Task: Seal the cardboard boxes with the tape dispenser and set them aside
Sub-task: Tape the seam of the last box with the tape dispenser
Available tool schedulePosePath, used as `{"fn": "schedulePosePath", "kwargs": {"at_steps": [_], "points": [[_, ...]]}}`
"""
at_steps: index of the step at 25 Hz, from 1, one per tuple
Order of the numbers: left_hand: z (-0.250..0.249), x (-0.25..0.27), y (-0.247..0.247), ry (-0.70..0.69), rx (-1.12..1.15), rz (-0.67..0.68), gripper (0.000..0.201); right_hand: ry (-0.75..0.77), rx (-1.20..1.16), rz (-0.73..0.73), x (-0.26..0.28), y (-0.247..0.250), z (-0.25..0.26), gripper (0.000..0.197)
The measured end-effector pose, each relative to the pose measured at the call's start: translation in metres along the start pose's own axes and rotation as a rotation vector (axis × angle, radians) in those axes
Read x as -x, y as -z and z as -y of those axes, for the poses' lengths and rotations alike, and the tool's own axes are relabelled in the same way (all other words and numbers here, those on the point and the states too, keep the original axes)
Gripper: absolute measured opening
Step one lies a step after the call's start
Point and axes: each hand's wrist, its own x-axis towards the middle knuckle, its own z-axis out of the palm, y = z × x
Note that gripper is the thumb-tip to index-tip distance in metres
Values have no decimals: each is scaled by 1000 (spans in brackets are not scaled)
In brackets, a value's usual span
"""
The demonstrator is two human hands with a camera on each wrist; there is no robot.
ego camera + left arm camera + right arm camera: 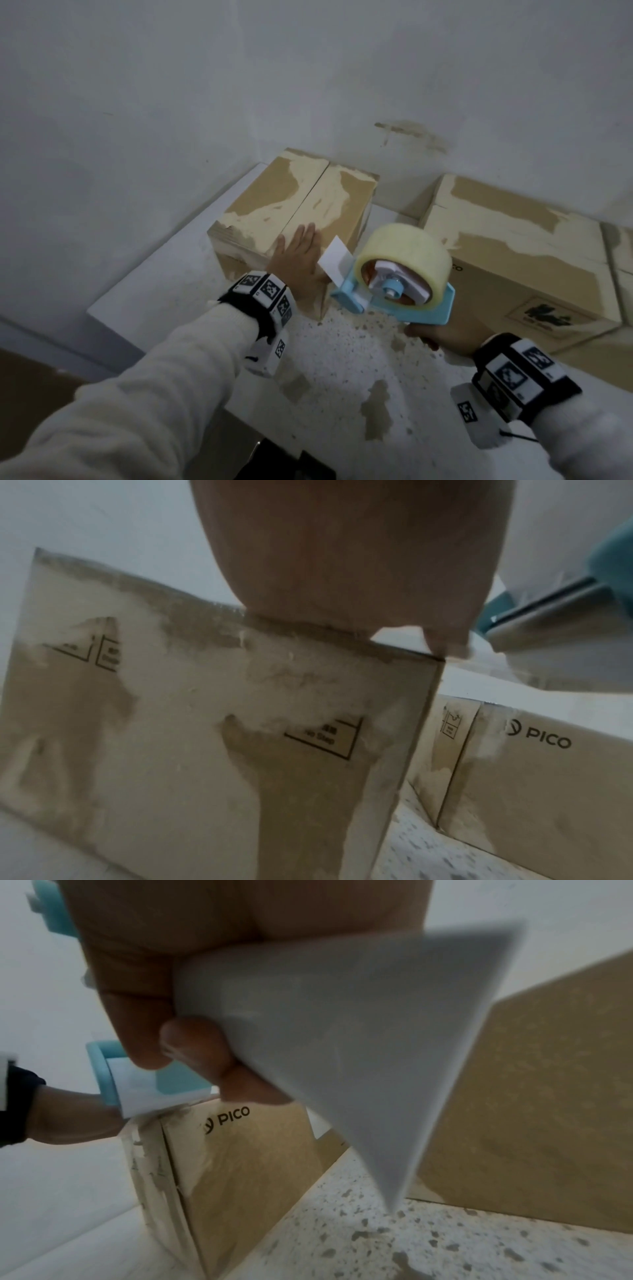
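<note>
A small cardboard box (pixel 291 202) with closed flaps stands on the white table (pixel 147 274). My left hand (pixel 299 251) lies flat with straight fingers on the near right part of its top; the left wrist view shows the palm (pixel 342 561) pressing the top edge of the box (pixel 171 723). My right hand (pixel 445 337) grips the handle of a light blue tape dispenser (pixel 394 294) carrying a clear tape roll (pixel 404 251). Its white front plate (pixel 334 257) sits just right of my left hand, near the box's corner. In the right wrist view my fingers (pixel 192 1047) curl around the white handle (pixel 342 1042).
A larger cardboard box (pixel 513 253) marked PICO stands on the right, with another box edge (pixel 620 260) beyond it. The grey wall (pixel 308 68) rises close behind. The table's speckled, scuffed surface (pixel 342 359) lies between my arms; its left edge drops off.
</note>
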Motion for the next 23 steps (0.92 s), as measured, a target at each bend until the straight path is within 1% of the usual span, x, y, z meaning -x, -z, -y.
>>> {"fn": "schedulePosePath", "kwargs": {"at_steps": [3, 7, 12, 15, 18, 19, 23], "points": [[-1, -2, 0, -6, -2, -3, 87, -12, -28, 6, 5, 0, -8, 28], [0, -4, -2, 3, -1, 10, 89, 5, 22, 21, -1, 0, -13, 28], [-4, -4, 0, 20, -67, 0, 77, 47, 60, 58, -15, -8, -22, 15], [-8, 1, 1, 54, -94, -45, 77, 15, 28, 48, -26, -15, -28, 14], [-10, 5, 2, 109, -25, -67, 70, -16, -7, 67, -34, -23, -34, 10], [-10, 6, 2, 121, -15, -57, 68, -19, -18, 76, -35, -25, -34, 11], [-14, 4, 4, 142, -8, 3, 69, -28, -97, 73, -36, -32, -36, 32]]}}
